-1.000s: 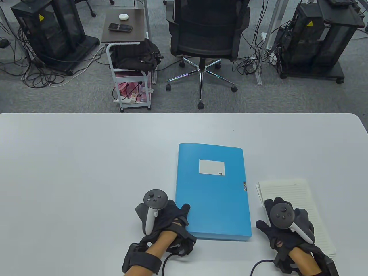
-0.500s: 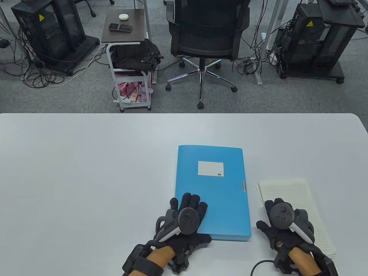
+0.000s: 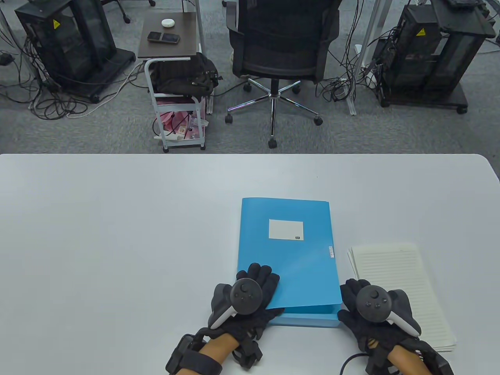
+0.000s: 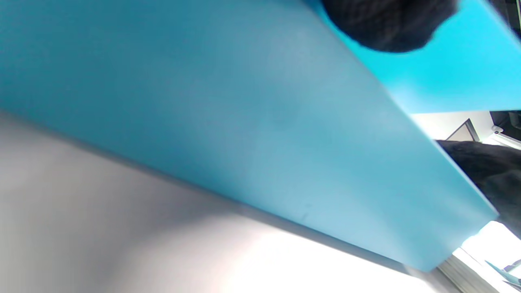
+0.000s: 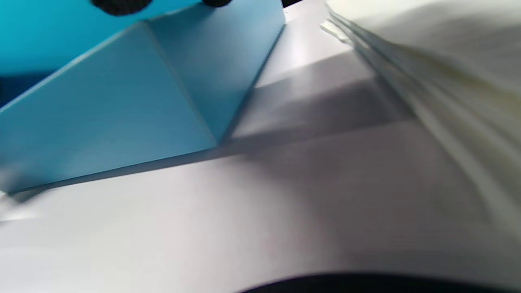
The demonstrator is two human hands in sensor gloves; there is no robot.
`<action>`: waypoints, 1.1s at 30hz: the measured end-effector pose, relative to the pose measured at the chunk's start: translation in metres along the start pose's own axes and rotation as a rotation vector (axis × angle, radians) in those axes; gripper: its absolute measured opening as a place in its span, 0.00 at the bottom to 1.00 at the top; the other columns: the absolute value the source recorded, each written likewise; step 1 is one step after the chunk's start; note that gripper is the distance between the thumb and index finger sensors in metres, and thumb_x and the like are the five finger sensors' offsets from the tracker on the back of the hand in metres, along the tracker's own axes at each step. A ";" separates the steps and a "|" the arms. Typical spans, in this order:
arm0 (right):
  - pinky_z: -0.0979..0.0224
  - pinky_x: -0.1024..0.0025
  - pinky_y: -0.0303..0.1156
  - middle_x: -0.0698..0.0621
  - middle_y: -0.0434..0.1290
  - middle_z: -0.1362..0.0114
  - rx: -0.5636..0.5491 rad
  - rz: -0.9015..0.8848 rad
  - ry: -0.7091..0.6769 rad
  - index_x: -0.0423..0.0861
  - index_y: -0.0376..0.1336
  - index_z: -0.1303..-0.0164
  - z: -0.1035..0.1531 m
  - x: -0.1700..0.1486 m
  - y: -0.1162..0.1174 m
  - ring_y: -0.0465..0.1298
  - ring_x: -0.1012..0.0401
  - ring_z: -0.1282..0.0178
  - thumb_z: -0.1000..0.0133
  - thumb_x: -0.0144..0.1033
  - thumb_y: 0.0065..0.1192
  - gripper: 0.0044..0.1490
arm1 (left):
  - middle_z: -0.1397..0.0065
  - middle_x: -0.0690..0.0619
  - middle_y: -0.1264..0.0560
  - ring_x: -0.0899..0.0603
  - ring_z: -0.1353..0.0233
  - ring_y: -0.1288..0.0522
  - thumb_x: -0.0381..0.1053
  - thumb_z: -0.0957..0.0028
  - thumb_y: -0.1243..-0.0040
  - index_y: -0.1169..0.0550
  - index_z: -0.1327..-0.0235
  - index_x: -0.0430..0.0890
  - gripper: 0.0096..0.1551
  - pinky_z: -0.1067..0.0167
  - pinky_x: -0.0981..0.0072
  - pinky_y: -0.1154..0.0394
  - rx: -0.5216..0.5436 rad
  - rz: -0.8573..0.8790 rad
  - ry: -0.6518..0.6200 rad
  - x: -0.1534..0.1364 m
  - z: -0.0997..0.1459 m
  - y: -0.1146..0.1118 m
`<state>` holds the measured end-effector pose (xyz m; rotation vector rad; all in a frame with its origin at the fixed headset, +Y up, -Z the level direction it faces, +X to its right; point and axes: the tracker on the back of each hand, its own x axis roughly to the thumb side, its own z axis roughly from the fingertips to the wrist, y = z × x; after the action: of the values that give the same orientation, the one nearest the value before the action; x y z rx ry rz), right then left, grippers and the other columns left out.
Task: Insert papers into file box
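A blue file box (image 3: 287, 258) with a white label lies flat on the white table (image 3: 117, 234). Its lid is raised a little along the near edge, so the box's front wall shows under it. My left hand (image 3: 254, 285) rests with fingers spread on the lid's near-left corner; a fingertip (image 4: 382, 24) shows on the blue box (image 4: 244, 122). My right hand (image 3: 357, 299) holds the lid's near-right corner, its fingertips (image 5: 118, 4) on the lid above the box (image 5: 101, 122). A stack of lined papers (image 3: 402, 293) lies right of the box, partly under my right wrist, and shows in the right wrist view (image 5: 427, 61).
An office chair (image 3: 279, 50), a small cart (image 3: 175, 78) and black equipment racks (image 3: 66, 43) stand on the floor beyond the table's far edge.
My left hand moved from beside the box onto its near-left corner. My right hand moved left off the papers to the box's near-right corner. The lid's near edge has risen slightly.
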<state>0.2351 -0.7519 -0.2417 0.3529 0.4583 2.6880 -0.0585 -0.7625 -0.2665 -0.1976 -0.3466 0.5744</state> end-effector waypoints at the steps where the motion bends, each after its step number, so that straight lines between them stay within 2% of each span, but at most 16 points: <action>1: 0.26 0.31 0.37 0.44 0.38 0.19 -0.015 -0.004 -0.015 0.46 0.42 0.28 0.002 0.003 0.000 0.38 0.44 0.20 0.49 0.50 0.43 0.41 | 0.16 0.56 0.49 0.45 0.13 0.55 0.69 0.66 0.50 0.41 0.25 0.56 0.50 0.20 0.52 0.63 0.005 -0.005 -0.001 0.000 0.000 0.000; 4: 0.25 0.31 0.38 0.48 0.40 0.18 -0.006 -0.009 -0.065 0.51 0.42 0.28 0.003 0.008 0.003 0.38 0.47 0.18 0.50 0.52 0.42 0.40 | 0.16 0.56 0.48 0.45 0.13 0.54 0.67 0.65 0.51 0.40 0.25 0.55 0.48 0.20 0.52 0.62 0.017 0.001 0.002 0.000 0.000 0.000; 7: 0.25 0.33 0.40 0.50 0.37 0.20 0.028 0.048 -0.029 0.52 0.41 0.30 0.000 0.011 0.011 0.37 0.49 0.20 0.50 0.52 0.42 0.40 | 0.17 0.56 0.44 0.45 0.14 0.50 0.66 0.64 0.51 0.36 0.26 0.54 0.46 0.20 0.52 0.60 0.052 0.043 -0.006 0.000 0.000 0.000; 9: 0.24 0.34 0.44 0.51 0.39 0.20 -0.028 0.114 -0.021 0.53 0.43 0.30 0.000 0.013 0.012 0.40 0.50 0.19 0.51 0.53 0.43 0.39 | 0.18 0.56 0.40 0.45 0.15 0.47 0.65 0.64 0.51 0.33 0.28 0.54 0.44 0.20 0.51 0.57 0.096 0.042 -0.013 0.000 0.002 0.001; 13: 0.23 0.36 0.47 0.51 0.40 0.21 -0.041 0.214 -0.012 0.54 0.44 0.31 0.000 0.019 0.013 0.43 0.50 0.18 0.51 0.51 0.45 0.38 | 0.21 0.55 0.36 0.45 0.17 0.43 0.63 0.63 0.50 0.29 0.31 0.53 0.42 0.21 0.51 0.54 0.139 0.098 -0.031 -0.002 0.004 0.003; 14: 0.22 0.36 0.47 0.52 0.41 0.20 -0.037 0.229 -0.012 0.55 0.44 0.31 -0.001 0.019 0.012 0.43 0.50 0.18 0.51 0.51 0.45 0.38 | 0.21 0.56 0.37 0.46 0.17 0.42 0.64 0.63 0.53 0.32 0.31 0.56 0.41 0.22 0.52 0.53 0.149 0.108 -0.029 -0.002 0.006 0.005; 15: 0.23 0.36 0.47 0.52 0.41 0.20 -0.038 0.251 0.004 0.55 0.44 0.31 -0.002 0.019 0.011 0.43 0.50 0.18 0.51 0.50 0.45 0.38 | 0.21 0.58 0.36 0.47 0.17 0.38 0.65 0.60 0.58 0.34 0.30 0.58 0.39 0.22 0.52 0.45 0.272 0.203 -0.030 -0.007 0.016 0.019; 16: 0.23 0.36 0.46 0.52 0.41 0.20 -0.025 0.254 -0.008 0.55 0.44 0.31 -0.001 0.018 0.011 0.43 0.50 0.18 0.51 0.51 0.45 0.38 | 0.20 0.56 0.40 0.44 0.18 0.40 0.64 0.58 0.57 0.38 0.30 0.56 0.39 0.23 0.50 0.44 0.291 0.397 -0.025 -0.015 0.019 0.026; 18: 0.22 0.36 0.46 0.52 0.40 0.20 -0.015 0.221 -0.012 0.56 0.43 0.31 -0.002 0.016 0.011 0.42 0.50 0.18 0.51 0.50 0.45 0.38 | 0.19 0.53 0.46 0.41 0.17 0.47 0.57 0.54 0.48 0.41 0.28 0.54 0.38 0.23 0.46 0.51 0.236 0.563 -0.027 -0.024 0.023 0.028; 20: 0.23 0.34 0.46 0.53 0.39 0.21 -0.003 0.186 -0.007 0.56 0.43 0.31 -0.002 0.015 0.011 0.43 0.50 0.18 0.51 0.50 0.45 0.38 | 0.17 0.53 0.50 0.41 0.15 0.52 0.57 0.52 0.43 0.45 0.26 0.56 0.41 0.22 0.44 0.56 0.169 0.476 -0.051 -0.022 0.026 0.025; 23: 0.23 0.35 0.46 0.54 0.39 0.20 -0.012 0.198 -0.012 0.57 0.43 0.31 -0.002 0.014 0.011 0.44 0.51 0.17 0.51 0.50 0.45 0.37 | 0.18 0.48 0.59 0.35 0.16 0.53 0.59 0.52 0.41 0.53 0.25 0.56 0.49 0.23 0.39 0.59 0.209 0.138 -0.101 0.009 0.032 0.028; 26: 0.23 0.34 0.46 0.53 0.41 0.20 -0.032 0.201 -0.015 0.57 0.44 0.31 -0.001 0.014 0.011 0.45 0.50 0.17 0.51 0.50 0.45 0.36 | 0.17 0.54 0.63 0.39 0.14 0.59 0.55 0.51 0.38 0.54 0.25 0.61 0.49 0.21 0.39 0.64 0.373 -0.180 -0.273 0.057 0.044 0.035; 27: 0.23 0.34 0.46 0.53 0.41 0.20 -0.035 0.213 -0.017 0.57 0.44 0.31 -0.001 0.015 0.011 0.45 0.50 0.17 0.50 0.50 0.45 0.36 | 0.17 0.55 0.66 0.40 0.14 0.61 0.55 0.51 0.38 0.56 0.25 0.62 0.51 0.21 0.38 0.65 0.416 -0.278 -0.295 0.068 0.047 0.036; 29: 0.23 0.34 0.46 0.53 0.41 0.20 -0.043 0.221 -0.019 0.56 0.44 0.31 -0.001 0.015 0.011 0.45 0.50 0.18 0.50 0.50 0.45 0.36 | 0.18 0.59 0.72 0.44 0.12 0.66 0.53 0.53 0.35 0.59 0.27 0.68 0.55 0.21 0.37 0.70 0.580 -0.588 -0.284 0.096 0.058 0.037; 31: 0.23 0.34 0.46 0.53 0.41 0.20 -0.056 0.210 -0.021 0.56 0.44 0.31 0.000 0.015 0.012 0.45 0.50 0.18 0.50 0.49 0.45 0.36 | 0.23 0.62 0.79 0.46 0.14 0.73 0.53 0.55 0.32 0.65 0.31 0.73 0.63 0.22 0.40 0.76 0.696 -0.843 -0.279 0.112 0.065 0.040; 33: 0.23 0.34 0.46 0.52 0.41 0.20 -0.050 0.209 -0.021 0.56 0.44 0.31 0.000 0.015 0.011 0.45 0.50 0.18 0.50 0.50 0.45 0.36 | 0.23 0.61 0.80 0.46 0.16 0.76 0.53 0.59 0.28 0.64 0.34 0.78 0.65 0.24 0.41 0.77 0.796 -1.061 -0.262 0.121 0.075 0.047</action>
<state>0.2181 -0.7557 -0.2346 0.4357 0.3660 2.8886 -0.0153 -0.6493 -0.1788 0.8070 -0.3956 -0.3488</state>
